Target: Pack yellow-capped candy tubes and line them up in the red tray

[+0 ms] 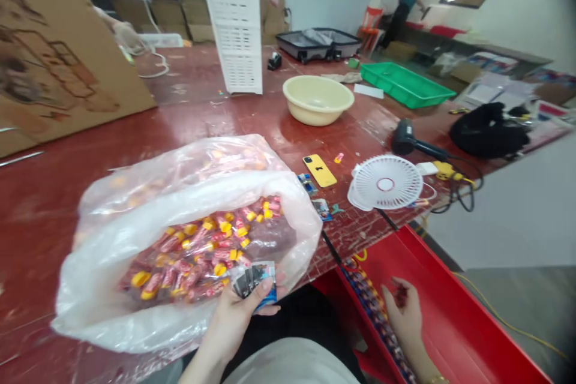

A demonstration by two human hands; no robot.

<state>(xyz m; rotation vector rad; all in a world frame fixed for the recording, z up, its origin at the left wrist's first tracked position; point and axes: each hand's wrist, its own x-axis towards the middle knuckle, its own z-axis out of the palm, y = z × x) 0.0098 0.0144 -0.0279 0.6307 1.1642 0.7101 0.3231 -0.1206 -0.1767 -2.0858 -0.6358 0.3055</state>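
Note:
My left hand (234, 315) is closed around a small fan of printed cards or packets (253, 281) with blue lower edges, held over the front rim of a clear plastic bag (90, 291). Inside the open bag lie many small pink-red bottle-shaped pieces (216, 246) with yellow caps. On the right, my right hand (407, 315) is over a long red bin (472, 324), its fingers curled near something small and dark red that is too blurred to name. A row of blue, red and yellow pieces (378, 318) runs along the bin's left side.
Beyond the bag are a yellow phone (320, 170), a white round fan (386, 182), a hair dryer (407, 139) with a cord, a cream basin (317, 99), and a green tray (405, 85). A tall white rack (234, 24) and cardboard box (58, 60) stand on the left. Another person (410, 0) is far back.

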